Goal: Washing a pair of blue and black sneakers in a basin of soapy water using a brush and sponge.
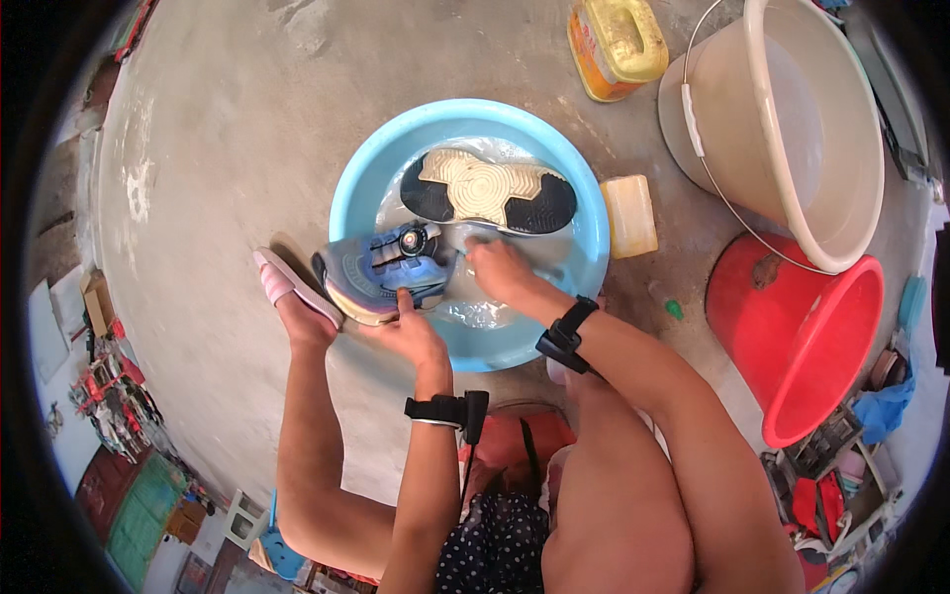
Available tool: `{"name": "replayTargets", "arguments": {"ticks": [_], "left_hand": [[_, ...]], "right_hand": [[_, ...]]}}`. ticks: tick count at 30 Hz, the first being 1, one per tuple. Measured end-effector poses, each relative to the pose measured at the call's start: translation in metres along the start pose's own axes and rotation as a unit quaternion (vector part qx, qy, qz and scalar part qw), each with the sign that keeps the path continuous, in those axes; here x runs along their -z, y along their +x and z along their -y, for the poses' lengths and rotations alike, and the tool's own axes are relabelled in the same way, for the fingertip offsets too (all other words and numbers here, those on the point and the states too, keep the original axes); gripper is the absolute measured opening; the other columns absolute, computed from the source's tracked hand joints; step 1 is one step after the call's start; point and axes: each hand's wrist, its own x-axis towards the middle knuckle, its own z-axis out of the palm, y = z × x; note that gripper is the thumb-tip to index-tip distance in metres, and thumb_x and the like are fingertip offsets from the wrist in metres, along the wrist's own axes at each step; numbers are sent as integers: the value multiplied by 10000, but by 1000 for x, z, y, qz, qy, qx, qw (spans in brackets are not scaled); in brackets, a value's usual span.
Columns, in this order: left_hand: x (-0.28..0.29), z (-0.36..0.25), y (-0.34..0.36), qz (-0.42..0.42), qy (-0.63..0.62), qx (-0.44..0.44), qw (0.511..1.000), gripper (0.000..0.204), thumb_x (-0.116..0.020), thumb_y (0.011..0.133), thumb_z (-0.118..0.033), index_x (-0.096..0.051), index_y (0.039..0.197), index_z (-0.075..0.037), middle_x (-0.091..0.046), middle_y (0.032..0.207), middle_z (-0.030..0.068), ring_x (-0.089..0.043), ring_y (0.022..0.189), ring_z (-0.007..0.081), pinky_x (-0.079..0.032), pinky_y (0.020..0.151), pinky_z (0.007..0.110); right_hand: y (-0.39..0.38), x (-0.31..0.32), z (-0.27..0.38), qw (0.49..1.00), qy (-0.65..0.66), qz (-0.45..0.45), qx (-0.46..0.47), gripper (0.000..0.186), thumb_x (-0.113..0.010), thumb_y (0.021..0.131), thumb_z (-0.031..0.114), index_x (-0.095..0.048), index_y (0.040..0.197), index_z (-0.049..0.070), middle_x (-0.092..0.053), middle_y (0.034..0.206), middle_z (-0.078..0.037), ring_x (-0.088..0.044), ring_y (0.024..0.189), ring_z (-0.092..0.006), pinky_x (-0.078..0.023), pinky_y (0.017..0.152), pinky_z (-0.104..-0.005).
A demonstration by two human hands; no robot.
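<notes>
A blue sneaker [364, 274] with a pale sole and a round dial on it is tilted over the left rim of a light-blue basin [358, 188]. My left hand [411, 335] grips it from below, thumb along its near side. Beside the shoe's right end, over the water, my right hand [501, 271] is curled closed and slightly blurred. Something thin and bluish shows at its fingers, too unclear to name. At the far side of the basin, a second shoe [488, 194] lies sole up in cloudy water, its cream and black tread showing.
A yellowish soap-like block [630, 216] lies right of the basin. Beyond it stand a yellow jug [619, 48], a large beige bucket [708, 129] with a wire handle, and a tipped red bucket [762, 327]. My slippered foot [297, 287] is close to the basin's left.
</notes>
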Motion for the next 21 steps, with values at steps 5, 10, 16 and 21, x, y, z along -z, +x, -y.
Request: {"name": "replayTargets", "arguments": {"ticks": [5, 10, 16, 21], "left_hand": [[10, 3, -5, -15, 12, -37, 999, 600, -589, 786, 132, -246, 1265, 17, -393, 1308, 173, -465, 1151, 241, -405, 977, 354], [12, 9, -6, 5, 15, 2, 1000, 535, -567, 804, 122, -264, 1223, -14, -421, 1274, 167, -514, 1086, 213, -479, 892, 362], [20, 16, 13, 11, 3, 10, 1000, 517, -584, 809, 106, -294, 1225, 1, -444, 1249, 177, -518, 1054, 210, -457, 856, 342], [11, 4, 5, 9, 0, 7, 1000, 526, -587, 799, 117, -294, 1232, 51, -430, 1274, 188, -499, 1102, 240, -409, 955, 342]], "right_hand": [[-19, 0, 12, 995, 98, 29, -23, 399, -456, 838, 48, -473, 1230, -24, -626, 847, -286, -628, 824, -425, -492, 714, -520], [-33, 4, 24, 997, -15, 56, 54, 499, -472, 833, 50, -396, 1318, -40, -637, 799, -233, -635, 776, -404, -502, 690, -505], [-6, 23, -4, 980, -188, 28, 61, 391, -440, 880, 76, -474, 1258, -15, -659, 852, -202, -659, 778, -352, -534, 639, -454], [-49, 12, -1, 998, 23, 39, 50, 488, -426, 888, 69, -368, 1371, 40, -650, 842, -214, -651, 770, -364, -527, 643, -464]]}}
